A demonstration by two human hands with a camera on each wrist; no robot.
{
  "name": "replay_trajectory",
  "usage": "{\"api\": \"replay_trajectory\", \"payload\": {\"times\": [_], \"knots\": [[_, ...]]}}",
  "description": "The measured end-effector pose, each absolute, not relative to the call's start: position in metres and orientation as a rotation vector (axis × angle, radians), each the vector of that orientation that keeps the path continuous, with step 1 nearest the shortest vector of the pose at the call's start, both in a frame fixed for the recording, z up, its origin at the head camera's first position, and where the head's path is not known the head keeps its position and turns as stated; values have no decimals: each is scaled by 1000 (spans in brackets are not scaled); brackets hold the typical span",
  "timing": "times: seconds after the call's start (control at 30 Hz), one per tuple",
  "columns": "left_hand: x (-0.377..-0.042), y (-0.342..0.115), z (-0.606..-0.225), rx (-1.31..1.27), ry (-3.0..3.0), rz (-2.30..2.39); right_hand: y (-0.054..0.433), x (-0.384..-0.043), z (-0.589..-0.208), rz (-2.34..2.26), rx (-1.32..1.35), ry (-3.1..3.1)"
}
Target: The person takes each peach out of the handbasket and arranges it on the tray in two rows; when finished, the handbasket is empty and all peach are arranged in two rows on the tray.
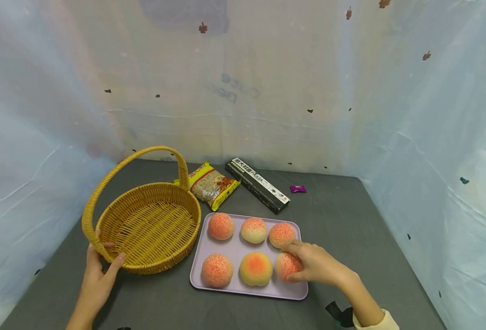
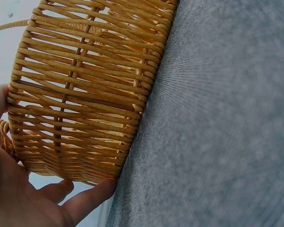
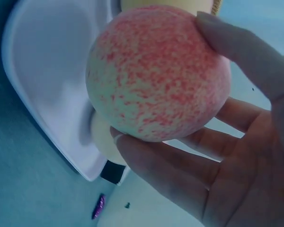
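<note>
A yellow wicker basket (image 1: 160, 220) with a tall arched handle stands on the left of the table. My left hand (image 1: 98, 275) grips its near-left rim by the foot of the handle; in the left wrist view the fingers (image 2: 90, 198) lie along the woven side. On the right, my right hand (image 1: 317, 263) holds a speckled pink peach (image 3: 156, 75) between thumb and fingers, over the near-right corner of a lilac tray (image 1: 234, 293). Several other peaches lie in two rows on the tray, including a smoother yellow-orange peach (image 1: 256, 269) beside the held one.
Behind the tray lie a yellow noodle packet (image 1: 212, 185), a black pasta box (image 1: 257, 183) and a small purple wrapped sweet (image 1: 298, 189). The basket's handle rises high at the left. Pale plastic sheeting (image 1: 267, 91) surrounds the dark grey table (image 1: 334, 220).
</note>
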State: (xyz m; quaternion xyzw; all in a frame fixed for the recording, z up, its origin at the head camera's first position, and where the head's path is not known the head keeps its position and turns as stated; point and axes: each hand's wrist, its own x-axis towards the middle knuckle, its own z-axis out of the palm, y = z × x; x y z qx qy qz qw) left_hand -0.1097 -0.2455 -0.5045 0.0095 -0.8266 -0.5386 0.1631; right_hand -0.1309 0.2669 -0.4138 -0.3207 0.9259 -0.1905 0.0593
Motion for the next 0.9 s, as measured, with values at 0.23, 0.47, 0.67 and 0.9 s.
{"api": "replay_trajectory", "payload": {"times": [0.23,0.47,0.67,0.9], "knots": [[-109,-245,-506,31,-2370,-1526,263,-128,-429,-491,-967,2841],[-109,-246,-506,6,-2337,-1542,263,-125,-432,-465,-954,2861],[-109,-248,-506,14,-2385,-1481,264,-126,-432,-462,-942,2874],[-111,-249,-507,25,-2405,-1452,263,-126,-427,-446,-907,2866]]}}
